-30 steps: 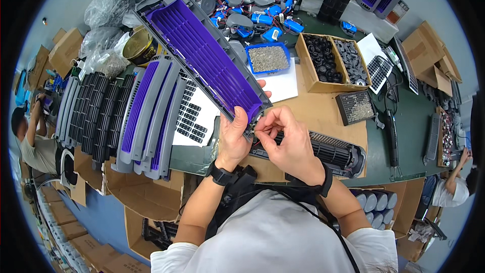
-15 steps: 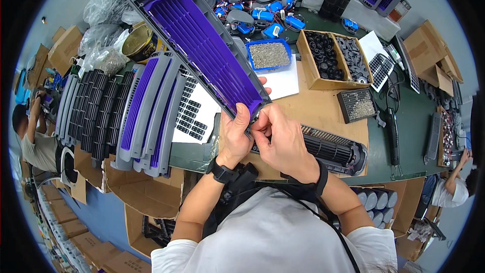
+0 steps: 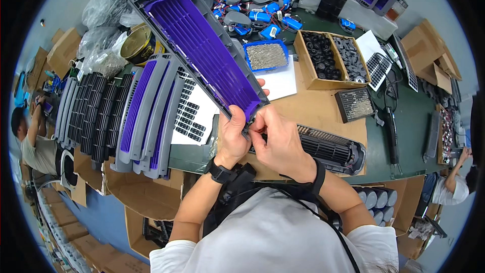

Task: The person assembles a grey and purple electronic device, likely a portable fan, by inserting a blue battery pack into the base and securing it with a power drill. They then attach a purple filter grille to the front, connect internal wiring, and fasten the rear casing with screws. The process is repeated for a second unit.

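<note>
A long grey fan housing with a purple slatted inside (image 3: 204,50) slants up and to the left in front of me. My left hand (image 3: 235,135) is closed round its near end, thumb on top and fingertips showing past the far side. At that same end my right hand (image 3: 277,139) is pinched, with thumb and forefinger pressed against the housing's tip. Whatever lies between those fingers is hidden. Beneath and to the right of my right hand, a grey housing with a black cylindrical fan wheel (image 3: 328,149) lies on a cardboard sheet (image 3: 308,108).
Grey and purple housings (image 3: 151,116) and black fan wheels (image 3: 96,114) stand in a row at left. Farther back are a blue tray of screws (image 3: 266,55), a wooden box of black parts (image 3: 331,60) and heaped blue battery packs (image 3: 260,15). A black screw box (image 3: 355,105) and an electric screwdriver (image 3: 392,136) lie at right.
My hands and the housing stay almost in place, with only a slight shift of the right fingers at its near end. The whole view has moved a little.
</note>
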`<state>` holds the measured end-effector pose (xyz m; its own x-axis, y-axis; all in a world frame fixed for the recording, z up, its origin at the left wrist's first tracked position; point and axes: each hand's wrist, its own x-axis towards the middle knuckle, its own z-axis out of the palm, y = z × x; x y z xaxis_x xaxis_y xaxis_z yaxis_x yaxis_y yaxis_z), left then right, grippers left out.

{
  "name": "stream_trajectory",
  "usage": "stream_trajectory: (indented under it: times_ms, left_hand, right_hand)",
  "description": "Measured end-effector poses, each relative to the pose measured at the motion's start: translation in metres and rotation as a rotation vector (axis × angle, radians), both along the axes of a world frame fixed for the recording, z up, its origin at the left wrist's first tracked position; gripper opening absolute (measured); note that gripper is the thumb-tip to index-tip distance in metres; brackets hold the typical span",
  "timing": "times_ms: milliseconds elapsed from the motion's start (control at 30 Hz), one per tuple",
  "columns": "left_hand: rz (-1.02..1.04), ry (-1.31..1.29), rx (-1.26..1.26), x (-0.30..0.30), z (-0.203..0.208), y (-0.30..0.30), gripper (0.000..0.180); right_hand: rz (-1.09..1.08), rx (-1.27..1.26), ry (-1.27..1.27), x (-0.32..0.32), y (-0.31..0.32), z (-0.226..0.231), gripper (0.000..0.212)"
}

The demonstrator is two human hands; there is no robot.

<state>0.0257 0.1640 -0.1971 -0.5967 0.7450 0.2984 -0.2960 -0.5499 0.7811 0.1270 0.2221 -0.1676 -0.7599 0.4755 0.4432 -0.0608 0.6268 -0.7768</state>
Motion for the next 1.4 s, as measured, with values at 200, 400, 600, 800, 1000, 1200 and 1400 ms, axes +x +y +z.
stream_trajectory:
  times_ms: [200,400,600,800,1000,1200,1400]
  left_hand:
    - [0.002,-0.004,-0.007,0.000,0.002,-0.001,0.090]
    - [-0.068,0.077,-0.070,0.007,0.032,-0.011,0.115]
    - [-0.240,0.297,-0.065,-0.003,0.064,-0.026,0.123]
    - [0.059,0.692,-0.104,-0.056,0.081,-0.034,0.114]
    - [-0.165,0.501,-0.117,-0.058,0.111,-0.056,0.115]
    - [-0.271,0.782,0.341,-0.007,0.127,-0.061,0.066]
    - [-0.218,0.810,0.257,-0.007,0.114,-0.054,0.048]
  right_hand:
    - [0.172,-0.401,-0.280,0.012,0.028,0.028,0.051]
    - [0.279,0.039,-0.076,0.009,0.049,0.056,0.116]
    - [0.348,-0.088,-0.414,0.006,0.050,0.099,0.103]
    - [0.468,0.072,-0.071,0.001,0.042,0.158,0.078]
    - [0.555,-0.060,0.034,0.035,0.024,0.216,0.078]
    - [0.234,-0.092,-0.056,0.115,0.071,0.245,0.073]
    - [-0.208,0.168,-0.168,0.121,0.050,0.245,0.065]
